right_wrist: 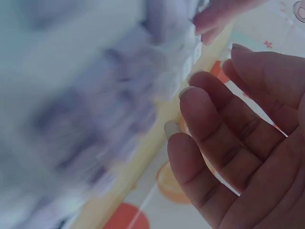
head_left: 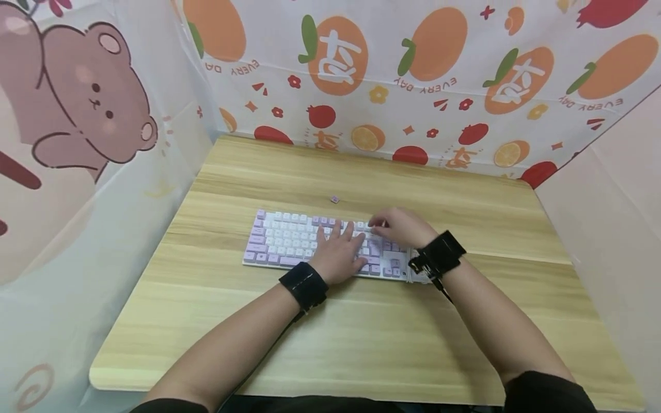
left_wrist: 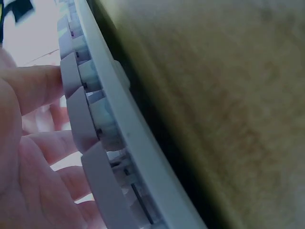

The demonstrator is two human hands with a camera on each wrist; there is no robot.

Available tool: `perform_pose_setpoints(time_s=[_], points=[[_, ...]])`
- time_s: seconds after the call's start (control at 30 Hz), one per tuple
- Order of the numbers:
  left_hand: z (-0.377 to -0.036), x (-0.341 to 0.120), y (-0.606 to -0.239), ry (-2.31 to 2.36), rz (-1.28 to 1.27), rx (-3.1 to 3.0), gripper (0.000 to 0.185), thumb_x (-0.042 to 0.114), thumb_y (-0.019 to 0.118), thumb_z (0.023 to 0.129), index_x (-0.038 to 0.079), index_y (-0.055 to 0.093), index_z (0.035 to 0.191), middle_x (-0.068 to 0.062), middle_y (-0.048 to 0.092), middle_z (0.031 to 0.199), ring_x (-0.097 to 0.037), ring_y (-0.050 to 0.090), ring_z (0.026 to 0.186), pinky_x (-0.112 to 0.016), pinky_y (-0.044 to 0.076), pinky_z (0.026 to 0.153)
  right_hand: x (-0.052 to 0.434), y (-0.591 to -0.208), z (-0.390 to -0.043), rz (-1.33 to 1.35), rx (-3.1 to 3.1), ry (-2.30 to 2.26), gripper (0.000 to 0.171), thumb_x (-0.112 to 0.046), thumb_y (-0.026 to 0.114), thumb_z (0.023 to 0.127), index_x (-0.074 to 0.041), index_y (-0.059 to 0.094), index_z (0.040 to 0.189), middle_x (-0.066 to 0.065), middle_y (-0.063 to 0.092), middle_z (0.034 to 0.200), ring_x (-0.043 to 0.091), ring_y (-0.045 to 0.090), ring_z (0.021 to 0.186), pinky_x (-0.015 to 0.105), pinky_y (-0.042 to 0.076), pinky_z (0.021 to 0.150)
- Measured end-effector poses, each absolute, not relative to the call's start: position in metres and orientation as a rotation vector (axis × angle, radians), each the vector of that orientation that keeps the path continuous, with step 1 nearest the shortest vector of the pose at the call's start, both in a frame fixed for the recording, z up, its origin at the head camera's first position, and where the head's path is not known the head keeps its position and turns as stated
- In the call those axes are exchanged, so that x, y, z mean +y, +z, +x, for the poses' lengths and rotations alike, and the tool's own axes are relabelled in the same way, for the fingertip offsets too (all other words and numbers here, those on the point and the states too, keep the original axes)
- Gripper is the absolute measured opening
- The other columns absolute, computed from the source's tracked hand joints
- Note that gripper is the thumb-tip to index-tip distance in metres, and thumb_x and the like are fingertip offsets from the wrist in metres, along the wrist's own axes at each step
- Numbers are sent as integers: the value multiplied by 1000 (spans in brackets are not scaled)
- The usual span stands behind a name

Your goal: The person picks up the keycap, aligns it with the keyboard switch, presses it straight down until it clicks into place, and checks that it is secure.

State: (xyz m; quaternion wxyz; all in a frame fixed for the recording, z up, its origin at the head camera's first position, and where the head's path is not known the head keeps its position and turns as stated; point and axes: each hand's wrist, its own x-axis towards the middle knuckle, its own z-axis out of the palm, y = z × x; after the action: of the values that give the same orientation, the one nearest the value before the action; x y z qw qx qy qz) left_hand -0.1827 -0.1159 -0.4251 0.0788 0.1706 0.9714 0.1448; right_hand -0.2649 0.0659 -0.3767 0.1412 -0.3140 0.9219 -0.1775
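Note:
A white and lilac keyboard [head_left: 289, 241] lies across the middle of the wooden table [head_left: 361, 344]. My left hand [head_left: 338, 249] rests flat on its middle keys with the fingers spread. In the left wrist view those fingers [left_wrist: 33, 90] lie against the keycaps of the keyboard [left_wrist: 109, 124], seen edge-on. My right hand [head_left: 397, 226] hovers over the keyboard's upper right keys, fingers pointing left. In the right wrist view three fingers [right_wrist: 214, 124] hang loosely curled and hold nothing, while one fingertip [right_wrist: 212, 19] touches the blurred keyboard [right_wrist: 162, 71]. A single small purple keycap [head_left: 334, 199] lies on the table just beyond the keyboard.
Printed cloth walls close in the table: a bear pattern on the left [head_left: 77, 115], orange fruit prints at the back [head_left: 413, 69], and plain pink on the right [head_left: 609, 201]. Black wrist straps [head_left: 304, 285] sit on both forearms. Bare wood lies between the keyboard and the near edge.

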Motion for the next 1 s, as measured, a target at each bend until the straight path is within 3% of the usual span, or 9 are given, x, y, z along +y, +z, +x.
perform_pose_setpoints(time_s=[0.27, 0.5, 0.67, 0.83, 1.0], points=[[-179, -115, -422, 362, 548, 2950, 64, 55, 51, 96, 21, 42, 149, -13, 25, 161, -44, 17, 148, -74, 12, 110, 1, -376, -313, -930, 2571, -403, 30, -16, 61, 95, -14, 69, 124, 8, 62, 134, 27, 53, 129, 45, 40, 110], [-170, -121, -423, 323, 534, 2960, 62, 56, 51, 96, 24, 44, 149, -11, 27, 161, -42, 18, 148, -72, 18, 110, -35, -379, -321, -936, 2472, -222, 37, -19, 59, 96, -19, 62, 134, 0, 47, 151, 30, 40, 141, 47, 35, 114], [-167, -116, -427, 304, 546, 2957, 62, 56, 51, 96, 24, 44, 148, -10, 27, 161, -41, 18, 149, -72, 18, 110, -30, -387, -322, -985, 2442, -78, 33, -18, 57, 97, -12, 66, 128, 6, 51, 147, 30, 47, 136, 44, 38, 112], [-168, -117, -425, 288, 536, 2961, 63, 57, 49, 96, 23, 43, 149, -11, 27, 161, -41, 20, 148, -71, 19, 110, -9, -388, -327, -958, 2517, -98, 28, -11, 64, 93, -9, 71, 120, 10, 66, 127, 28, 60, 120, 42, 46, 104], [-170, -121, -421, 303, 528, 2949, 63, 56, 49, 97, 22, 42, 150, -13, 26, 161, -41, 19, 149, -72, 17, 111, 14, -392, -337, -853, 2577, -114, 27, 0, 63, 91, -9, 74, 114, 9, 70, 115, 26, 63, 111, 41, 49, 100]])
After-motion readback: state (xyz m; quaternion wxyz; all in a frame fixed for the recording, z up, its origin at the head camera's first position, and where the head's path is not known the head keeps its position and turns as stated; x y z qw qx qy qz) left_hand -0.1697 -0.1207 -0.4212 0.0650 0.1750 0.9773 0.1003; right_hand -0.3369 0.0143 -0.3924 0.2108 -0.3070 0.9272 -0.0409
